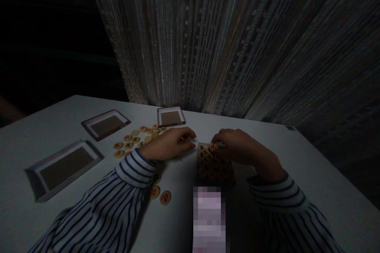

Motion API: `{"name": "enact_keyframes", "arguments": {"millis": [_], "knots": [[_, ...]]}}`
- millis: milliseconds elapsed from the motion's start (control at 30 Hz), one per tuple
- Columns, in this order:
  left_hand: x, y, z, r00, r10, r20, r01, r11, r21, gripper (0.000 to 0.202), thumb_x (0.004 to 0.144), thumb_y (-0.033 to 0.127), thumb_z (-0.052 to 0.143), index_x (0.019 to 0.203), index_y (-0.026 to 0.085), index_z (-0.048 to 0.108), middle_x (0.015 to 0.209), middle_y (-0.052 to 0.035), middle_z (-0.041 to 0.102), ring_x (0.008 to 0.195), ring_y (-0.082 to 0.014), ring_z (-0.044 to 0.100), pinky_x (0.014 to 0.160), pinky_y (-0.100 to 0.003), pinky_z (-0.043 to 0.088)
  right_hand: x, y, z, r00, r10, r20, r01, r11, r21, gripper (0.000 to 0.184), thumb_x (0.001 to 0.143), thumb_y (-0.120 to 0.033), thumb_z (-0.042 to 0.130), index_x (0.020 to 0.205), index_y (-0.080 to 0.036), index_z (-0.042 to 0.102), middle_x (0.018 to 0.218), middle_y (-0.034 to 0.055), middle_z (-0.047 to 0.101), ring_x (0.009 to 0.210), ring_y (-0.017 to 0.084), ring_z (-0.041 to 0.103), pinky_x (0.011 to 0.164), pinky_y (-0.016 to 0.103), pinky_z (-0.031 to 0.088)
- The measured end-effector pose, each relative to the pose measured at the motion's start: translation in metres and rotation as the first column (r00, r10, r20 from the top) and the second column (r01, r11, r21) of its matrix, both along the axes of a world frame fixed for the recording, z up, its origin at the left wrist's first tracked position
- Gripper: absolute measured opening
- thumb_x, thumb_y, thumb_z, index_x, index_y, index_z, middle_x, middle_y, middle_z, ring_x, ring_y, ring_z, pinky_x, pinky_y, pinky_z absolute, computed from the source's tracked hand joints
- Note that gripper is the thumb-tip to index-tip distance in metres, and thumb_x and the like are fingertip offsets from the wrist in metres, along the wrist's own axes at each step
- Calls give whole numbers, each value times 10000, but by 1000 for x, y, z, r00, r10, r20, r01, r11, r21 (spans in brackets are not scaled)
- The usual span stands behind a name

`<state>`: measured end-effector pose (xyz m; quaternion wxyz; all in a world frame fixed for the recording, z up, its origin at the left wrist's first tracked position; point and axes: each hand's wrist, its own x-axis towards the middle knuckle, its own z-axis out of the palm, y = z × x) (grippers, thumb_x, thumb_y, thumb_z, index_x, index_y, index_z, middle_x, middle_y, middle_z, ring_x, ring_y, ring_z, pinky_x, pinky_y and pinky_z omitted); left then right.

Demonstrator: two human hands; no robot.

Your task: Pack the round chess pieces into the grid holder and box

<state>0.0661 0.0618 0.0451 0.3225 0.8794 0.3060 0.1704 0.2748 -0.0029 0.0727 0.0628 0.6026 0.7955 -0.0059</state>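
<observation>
A small box [197, 166] holds rows of round wooden xiangqi pieces [211, 165], many in shadow. At its far edge my right hand [243, 148] has its fingertips on a xiangqi piece with a red character [213, 147]. To the left of the box is my left hand [170, 142], its fingers bent and parted from the thumb, with nothing seen between them. Loose xiangqi pieces [127, 145] with red or black characters lie on the table beyond and beside this hand. Two red-marked pieces [165, 197] sit nearer to me by the left sleeve.
Three shallow box parts stand on the white table [297, 158]: a larger one [67, 166] at left, one brown-rimmed [105, 123] behind it, another [171, 116] at the back edge. A string curtain [202, 39] hangs behind. A pixelated patch [209, 217] covers the near middle.
</observation>
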Motion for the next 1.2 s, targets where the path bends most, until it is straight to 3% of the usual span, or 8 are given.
{"name": "enact_keyframes", "arguments": {"millis": [367,1200], "knots": [[-1,-1,2,998,8,-61,-7,1000,21,307,808,349,497,1033,160,586,874,-49,645,765,-169,585,676,-271,432,0,8,-13,999,24,24,-21,991,-133,273,790,-313,463,978,-244,649,983,74,639,878,220,587,692,317,397],[-3,1,4,996,-9,-92,13,999,43,299,809,338,501,1040,166,582,896,-49,647,763,-165,587,698,-264,427,3,11,-24,1000,17,5,-16,985,-171,285,776,-296,481,1005,-248,644,1001,78,648,886,224,592,701,342,409]]}}
